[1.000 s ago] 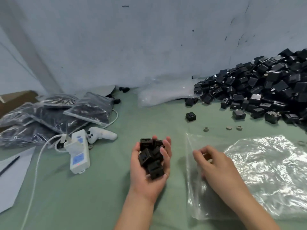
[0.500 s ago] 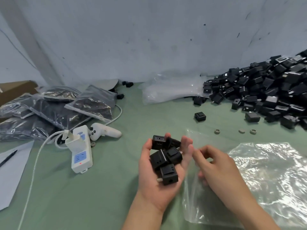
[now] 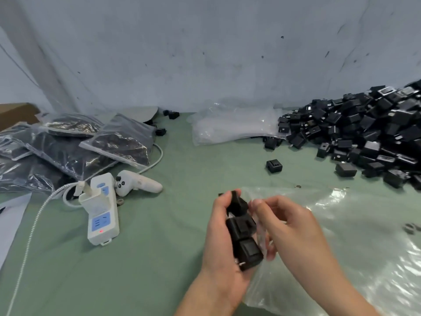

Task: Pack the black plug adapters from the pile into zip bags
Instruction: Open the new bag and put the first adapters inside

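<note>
My left hand point(image 3: 219, 242) cups several black plug adapters point(image 3: 244, 233), tipped toward the mouth of a clear zip bag point(image 3: 355, 229) lying flat on the green table at the right. My right hand point(image 3: 289, 226) pinches the bag's left edge right beside the adapters. A big pile of black plug adapters point(image 3: 364, 133) fills the far right. One loose adapter point(image 3: 274, 165) sits alone in front of it.
Filled zip bags point(image 3: 95, 142) are heaped at the left by a cardboard box point(image 3: 16, 112). A white power strip point(image 3: 101, 208) with cable and a white controller point(image 3: 139, 184) lie left of centre. Empty clear bags point(image 3: 232, 126) rest against the back wall.
My left hand has moved right and tilted its adapters toward the bag's mouth. My right hand has lifted the bag's edge up against them.
</note>
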`<action>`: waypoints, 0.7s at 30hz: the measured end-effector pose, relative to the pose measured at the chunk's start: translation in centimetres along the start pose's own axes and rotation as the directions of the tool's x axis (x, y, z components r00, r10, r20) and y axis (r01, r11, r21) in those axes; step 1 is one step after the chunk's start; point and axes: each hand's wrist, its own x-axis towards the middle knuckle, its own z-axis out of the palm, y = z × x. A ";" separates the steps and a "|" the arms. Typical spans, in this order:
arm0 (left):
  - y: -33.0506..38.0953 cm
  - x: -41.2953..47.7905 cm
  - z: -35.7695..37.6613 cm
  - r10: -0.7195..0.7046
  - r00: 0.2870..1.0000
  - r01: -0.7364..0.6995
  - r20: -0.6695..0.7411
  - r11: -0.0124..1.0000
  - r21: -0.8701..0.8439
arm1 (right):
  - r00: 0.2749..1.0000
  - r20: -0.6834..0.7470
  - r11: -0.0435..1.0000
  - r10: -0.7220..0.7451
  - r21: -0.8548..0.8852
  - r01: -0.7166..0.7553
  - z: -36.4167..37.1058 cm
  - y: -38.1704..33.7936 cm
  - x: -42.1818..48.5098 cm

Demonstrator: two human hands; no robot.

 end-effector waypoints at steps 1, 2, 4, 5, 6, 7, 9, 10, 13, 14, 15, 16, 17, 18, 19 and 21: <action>-0.4 0.1 0.0 -0.001 1.000 0.001 0.004 0.996 0.087 | 0.999 -0.010 0.999 -0.033 -0.017 0.032 0.0 -0.3 0.0; -0.8 0.1 0.0 0.005 1.000 -0.006 0.006 0.986 0.164 | 0.997 -0.029 0.997 -0.067 -0.038 0.066 -0.1 -0.5 0.1; -1.1 0.3 -0.2 0.024 0.999 -0.033 0.038 0.962 0.271 | 0.991 -0.065 0.989 -0.114 -0.097 0.108 -0.6 -1.0 0.5; -1.3 0.3 -0.3 0.023 0.997 -0.043 0.068 0.949 0.312 | 0.990 -0.070 0.985 -0.119 -0.130 0.110 -0.7 -1.2 0.6; -1.4 0.2 -0.4 0.015 0.996 -0.043 0.083 0.939 0.341 | 0.992 -0.066 0.983 -0.110 -0.158 0.098 -0.8 -1.2 0.8; -1.5 0.2 -0.4 0.010 0.996 -0.042 0.090 0.933 0.357 | 0.994 -0.057 0.981 -0.092 -0.179 0.080 -0.8 -1.3 0.8; -1.7 0.0 -0.3 0.022 0.996 -0.053 0.091 0.936 0.348 | 0.996 -0.051 0.975 -0.069 -0.214 0.056 -0.5 -1.5 0.7; -1.9 -0.1 -0.2 0.038 0.995 -0.067 0.096 0.944 0.323 | 0.995 -0.055 0.969 -0.081 -0.240 0.065 -0.4 -1.5 0.6; -2.2 -0.4 -0.3 0.094 0.989 -0.122 0.116 0.958 0.259 | 0.979 -0.061 0.899 -0.192 -0.412 0.151 -0.2 -1.9 0.1; -2.2 -0.4 -0.3 0.114 0.989 -0.137 0.096 0.950 0.281 | 0.967 -0.061 0.842 -0.248 -0.507 0.184 -0.2 -2.1 -0.2; -2.4 -0.3 -0.4 0.146 0.987 -0.158 0.062 0.932 0.327 | 0.946 -0.059 0.757 -0.319 -0.616 0.216 -0.2 -2.2 -0.4; -2.7 -0.3 -0.5 0.188 0.982 -0.179 0.017 0.902 0.394 | 0.917 -0.052 0.654 -0.395 -0.718 0.241 -0.2 -2.2 -0.5; -3.0 -0.1 -0.8 0.236 0.972 -0.203 -0.011 0.856 0.475 | 0.888 -0.042 0.560 -0.458 -0.789 0.251 -0.2 -2.4 -0.7; -3.4 -0.1 -0.7 0.279 0.960 -0.225 -0.016 0.805 0.549 | 0.868 -0.038 0.497 -0.495 -0.832 0.247 -0.2 -2.5 -0.8; -3.8 -0.1 -0.7 0.317 0.948 -0.251 -0.003 0.756 0.604 | 0.858 -0.038 0.465 -0.513 -0.852 0.241 -0.2 -2.6 -0.9; -4.6 -0.1 -1.1 0.395 0.918 -0.310 0.040 0.651 0.692 | 0.847 0.000 0.439 -0.532 -0.855 0.276 -0.2 -2.5 -1.1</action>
